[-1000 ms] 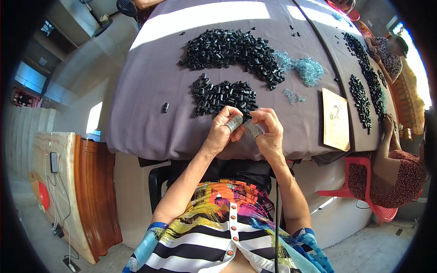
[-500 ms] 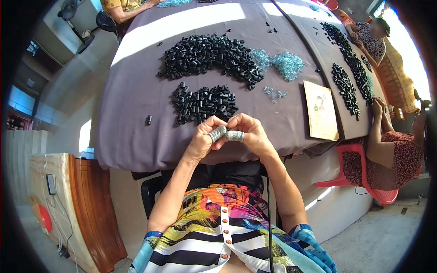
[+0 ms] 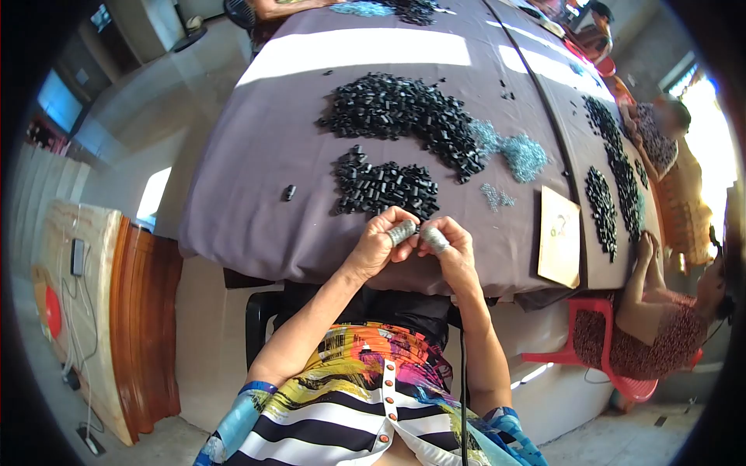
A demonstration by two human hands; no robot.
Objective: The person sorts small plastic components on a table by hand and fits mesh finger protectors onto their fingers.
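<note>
My left hand (image 3: pixel 385 245) and my right hand (image 3: pixel 452 250) meet over the front of the cloth-covered table, fingers pinched close together. Grey wrapping covers a thumb on each. A small black piece shows between the fingertips, mostly hidden by them. Just beyond lies a heap of short black tube-like pieces (image 3: pixel 382 186), with a larger heap of black pieces (image 3: pixel 388 107) behind it. To the right sit a pile of bluish wiry bits (image 3: pixel 524 158), which look like tiny springs, and a smaller scatter of them (image 3: pixel 496 197).
A lone black piece (image 3: pixel 290 193) lies to the left. A tan booklet (image 3: pixel 559 237) rests near the right edge. Along the right side, a person on a red chair (image 3: pixel 587 334) and another person (image 3: pixel 657 132) sit by more black pieces (image 3: pixel 600 206). A wooden cabinet (image 3: pixel 144 326) stands at left.
The camera view has shifted, so the table and heaps appear lower and further right. My hands stay together, with the fingers slightly repositioned and the right thumb tilted differently.
</note>
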